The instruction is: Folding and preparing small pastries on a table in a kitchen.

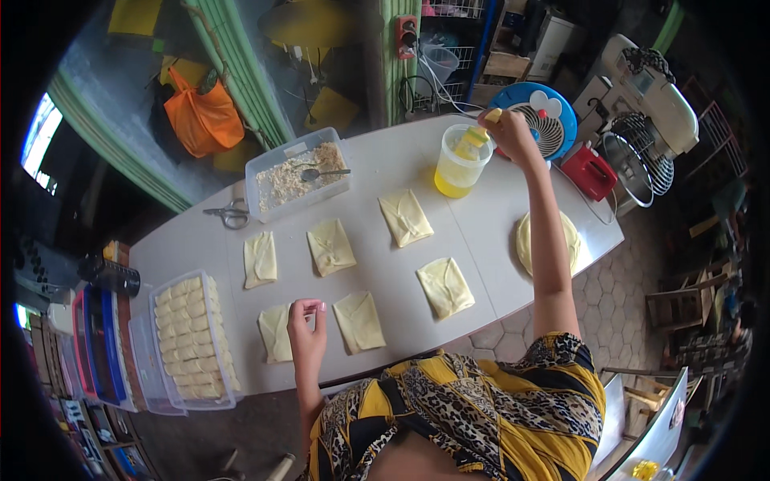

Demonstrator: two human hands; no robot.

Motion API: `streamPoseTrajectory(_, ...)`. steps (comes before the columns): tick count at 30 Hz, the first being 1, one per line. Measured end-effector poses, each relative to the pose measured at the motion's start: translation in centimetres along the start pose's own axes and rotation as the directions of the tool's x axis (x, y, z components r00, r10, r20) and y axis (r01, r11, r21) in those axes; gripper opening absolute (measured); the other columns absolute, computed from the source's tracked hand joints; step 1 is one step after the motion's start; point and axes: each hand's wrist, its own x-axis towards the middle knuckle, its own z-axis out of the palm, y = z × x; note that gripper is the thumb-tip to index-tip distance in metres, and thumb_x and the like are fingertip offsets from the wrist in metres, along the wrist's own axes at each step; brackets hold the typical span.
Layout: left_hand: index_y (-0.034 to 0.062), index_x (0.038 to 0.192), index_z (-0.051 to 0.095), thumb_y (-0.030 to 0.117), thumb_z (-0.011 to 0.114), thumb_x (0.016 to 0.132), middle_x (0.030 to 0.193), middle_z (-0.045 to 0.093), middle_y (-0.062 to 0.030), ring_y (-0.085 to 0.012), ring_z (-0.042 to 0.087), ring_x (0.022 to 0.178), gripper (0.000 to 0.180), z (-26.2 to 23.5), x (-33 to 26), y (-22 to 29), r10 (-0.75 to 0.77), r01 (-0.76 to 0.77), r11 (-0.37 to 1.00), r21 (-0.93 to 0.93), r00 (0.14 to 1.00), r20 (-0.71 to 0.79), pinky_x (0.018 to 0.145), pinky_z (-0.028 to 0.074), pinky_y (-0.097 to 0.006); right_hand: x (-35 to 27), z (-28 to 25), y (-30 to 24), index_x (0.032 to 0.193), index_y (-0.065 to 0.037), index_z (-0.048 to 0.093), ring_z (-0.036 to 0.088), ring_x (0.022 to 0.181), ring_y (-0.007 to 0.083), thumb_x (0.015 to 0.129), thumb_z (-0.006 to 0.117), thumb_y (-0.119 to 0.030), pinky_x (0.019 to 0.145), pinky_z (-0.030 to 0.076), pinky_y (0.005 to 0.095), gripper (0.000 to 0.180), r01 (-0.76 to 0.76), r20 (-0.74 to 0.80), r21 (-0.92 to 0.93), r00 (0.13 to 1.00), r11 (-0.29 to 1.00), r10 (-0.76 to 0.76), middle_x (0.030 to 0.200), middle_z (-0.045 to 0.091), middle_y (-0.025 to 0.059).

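My right hand (510,135) grips a yellow pastry brush (476,136), its head at the mouth of a clear plastic tub (472,170) partly filled with yellow liquid. My left hand (307,327) hovers by the near edge of the table, fingers curled in and nothing seen in them. Beneath and beside it lie two folded dough squares, one partly covered (274,335) and one to its right (359,322). Several more folded squares are spread over the table, among them one nearer the tub (405,217) and one at the near right (445,289).
A box of crumbly filling with a spoon (298,178) stands at the back, scissors (231,214) beside it. At left sits a box packed with dough rolls (192,337). A round dough piece (549,244), blue fan (553,112) and red hand mixer (589,172) occupy the right end.
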Motion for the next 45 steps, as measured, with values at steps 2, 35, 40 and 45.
streamPoseTrajectory(2, 0.0003, 0.095, 0.057, 0.015, 0.062, 0.09, 0.089, 0.063, -0.0111, -0.0209, 0.061, 0.082, 0.016, 2.0, -0.6, 1.1, 0.008, -0.008, 1.0, -0.015, 1.0, -0.003, 0.078, 0.047, -0.033, -0.9, -2.2, -0.5, 0.091, 0.001, 0.07, 0.067, 0.068, 0.0301, 0.084, 0.062, -0.008, 0.065, 0.051, 0.035, 0.014, 0.102, -0.031, 0.019, 0.994, 0.995, -0.102, 0.079, 0.068, 0.0185)
streamPoseTrajectory(35, 0.0008, 0.11, 0.06, 0.013, 0.061, 0.088, 0.106, 0.052, -0.0137, -0.0321, 0.052, 0.106, 0.026, 17.2, -8.3, 4.5, 0.19, -0.284, 0.954, 0.1, 0.825, 0.532, 0.092, 0.044, -0.041, -29.7, 1.0, 1.2, 0.102, -0.004, 0.067, 0.064, 0.093, 0.0284, 0.068, 0.064, 0.011, 0.079, 0.054, 0.0369, 0.037, 0.245, 0.236, 0.438, 0.897, 0.865, -0.374, 0.102, 0.066, 0.0143)
streamPoseTrajectory(40, -0.0003, 0.106, 0.061, 0.01, 0.062, 0.085, 0.105, 0.053, -0.0135, -0.0324, 0.053, 0.105, 0.023, 17.7, -9.2, 4.3, 0.264, -0.35, 0.932, 0.09, 0.829, 0.493, 0.091, 0.044, -0.041, -30.4, 2.9, 0.5, 0.104, -0.003, 0.067, 0.062, 0.096, 0.0298, 0.061, 0.064, 0.013, 0.08, 0.052, 0.0373, 0.046, 0.284, 0.198, 0.323, 0.912, 0.903, -0.358, 0.102, 0.065, 0.0104)
streamPoseTrajectory(45, -0.0005, 0.105, 0.061, 0.012, 0.062, 0.086, 0.106, 0.054, -0.0132, -0.0318, 0.053, 0.106, 0.022, 17.3, -9.3, 4.2, 0.235, -0.322, 0.943, 0.08, 0.819, 0.523, 0.092, 0.045, -0.041, -30.4, 1.9, 0.1, 0.101, -0.002, 0.066, 0.061, 0.097, 0.0302, 0.063, 0.068, 0.009, 0.081, 0.052, 0.039, 0.04, 0.299, 0.287, 0.284, 0.88, 0.911, -0.379, 0.105, 0.065, 0.013)
